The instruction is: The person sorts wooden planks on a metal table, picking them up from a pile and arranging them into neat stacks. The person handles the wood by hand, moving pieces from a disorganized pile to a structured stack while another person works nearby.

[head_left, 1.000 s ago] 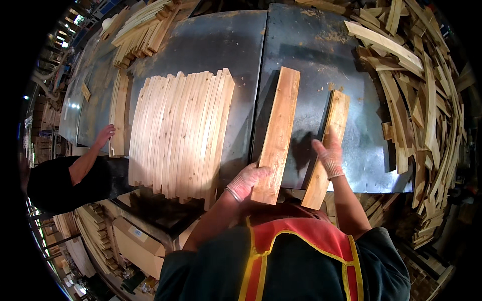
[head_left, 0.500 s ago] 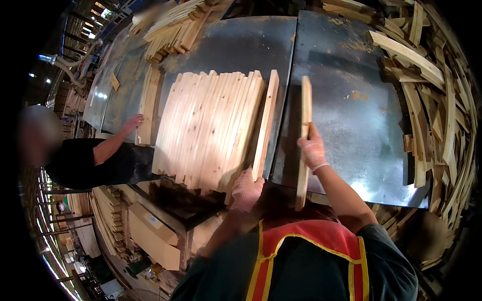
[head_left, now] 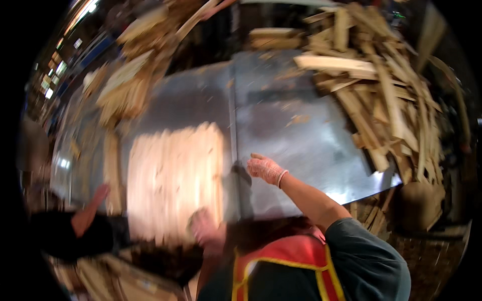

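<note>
A block of pale wooden slats (head_left: 173,183), laid side by side, rests on the grey metal tabletop (head_left: 281,195). My left hand (head_left: 205,230), in a pale glove, is at the block's near right corner; motion smears its fingers. My right hand (head_left: 266,169), gloved in pinkish knit, hovers over the metal to the right of the block. Its fingers are partly stretched leftward and loosely apart, with nothing seen in them.
Another person's hand (head_left: 102,191) is by a separate board (head_left: 112,170) left of the block. Stacked boards (head_left: 125,90) stand at the far left. A heap of loose offcuts (head_left: 381,95) covers the right side. A further arm (head_left: 218,9) shows at the far edge.
My right hand has let go of its slat and moved left. The slat from my left hand no longer stands apart from the block. The whole view has shifted and turned.
</note>
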{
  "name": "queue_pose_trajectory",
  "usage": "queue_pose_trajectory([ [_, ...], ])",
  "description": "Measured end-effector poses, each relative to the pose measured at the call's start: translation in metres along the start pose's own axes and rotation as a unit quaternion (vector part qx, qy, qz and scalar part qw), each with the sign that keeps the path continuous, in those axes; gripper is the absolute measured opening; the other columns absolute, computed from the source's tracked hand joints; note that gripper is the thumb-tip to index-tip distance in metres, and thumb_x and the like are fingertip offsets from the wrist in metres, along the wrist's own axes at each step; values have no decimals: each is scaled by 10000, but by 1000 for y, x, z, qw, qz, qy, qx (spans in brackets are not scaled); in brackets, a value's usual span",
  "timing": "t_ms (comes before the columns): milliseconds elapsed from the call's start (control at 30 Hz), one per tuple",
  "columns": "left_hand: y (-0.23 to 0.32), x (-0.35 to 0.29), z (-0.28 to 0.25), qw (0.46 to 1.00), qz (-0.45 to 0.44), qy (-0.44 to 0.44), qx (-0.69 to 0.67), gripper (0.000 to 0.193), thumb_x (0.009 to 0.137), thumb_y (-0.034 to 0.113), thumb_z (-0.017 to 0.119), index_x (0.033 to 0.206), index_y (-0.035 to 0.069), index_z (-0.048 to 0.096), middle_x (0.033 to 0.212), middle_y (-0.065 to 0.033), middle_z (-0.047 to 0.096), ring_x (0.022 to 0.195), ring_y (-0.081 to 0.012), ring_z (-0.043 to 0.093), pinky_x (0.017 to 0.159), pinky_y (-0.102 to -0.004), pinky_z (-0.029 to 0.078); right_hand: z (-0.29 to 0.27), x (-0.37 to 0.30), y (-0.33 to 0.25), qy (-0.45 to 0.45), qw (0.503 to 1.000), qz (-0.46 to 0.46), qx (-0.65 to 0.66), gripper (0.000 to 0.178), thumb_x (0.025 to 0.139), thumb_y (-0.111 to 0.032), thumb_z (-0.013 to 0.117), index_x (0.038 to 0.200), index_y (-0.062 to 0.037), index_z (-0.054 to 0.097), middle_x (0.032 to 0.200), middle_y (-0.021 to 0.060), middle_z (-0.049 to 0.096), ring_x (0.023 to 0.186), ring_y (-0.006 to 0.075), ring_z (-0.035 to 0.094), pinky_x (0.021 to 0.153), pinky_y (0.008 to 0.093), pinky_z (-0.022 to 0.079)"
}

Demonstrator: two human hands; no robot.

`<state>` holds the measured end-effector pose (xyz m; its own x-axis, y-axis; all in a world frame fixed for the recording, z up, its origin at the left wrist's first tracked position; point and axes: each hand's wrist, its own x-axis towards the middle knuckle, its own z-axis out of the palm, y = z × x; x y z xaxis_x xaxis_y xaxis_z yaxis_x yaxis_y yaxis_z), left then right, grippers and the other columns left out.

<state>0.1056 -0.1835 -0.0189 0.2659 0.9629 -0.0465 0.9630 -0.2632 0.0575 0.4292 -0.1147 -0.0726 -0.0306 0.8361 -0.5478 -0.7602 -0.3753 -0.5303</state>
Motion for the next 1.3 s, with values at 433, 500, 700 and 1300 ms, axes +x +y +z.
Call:
queue_pose_trajectory([
  [433,164,30,2,976,186,-11,-114,841,695,341,857,1412,27,548,1447,-203,510,1316,-430,499,1122,-545,404,-218,17,-453,285,837,-353,306,297,967,-341,787,1176,-185,644,721,-14,515,572,150,441,552,332,421],
  [500,219,58,-21,972,162,-99,-142,845,693,353,872,1409,34,556,1452,-207,509,1318,-433,503,1108,-554,420,-245,13,-454,294,837,-415,202,211,977,-240,761,1105,-107,660,823,-6,625,619,125,513,597,289,467],
  [700,295,93,-51,967,242,42,-71,893,696,450,877,1426,45,558,1463,-168,496,1357,-405,481,1140,-548,390,-200,-64,-310,187,917,-352,14,89,919,-140,661,894,-95,588,711,-22,541,616,99,500,541,277,406],
  [1300,142,27,14,991,-15,-116,-59,566,906,380,662,1415,134,631,1559,-97,534,1494,-273,420,1284,-391,253,-140,-151,-41,7,868,-62,-492,709,1003,-204,702,1586,44,382,1347,120,669,1173,213,646,1065,336,498],
])
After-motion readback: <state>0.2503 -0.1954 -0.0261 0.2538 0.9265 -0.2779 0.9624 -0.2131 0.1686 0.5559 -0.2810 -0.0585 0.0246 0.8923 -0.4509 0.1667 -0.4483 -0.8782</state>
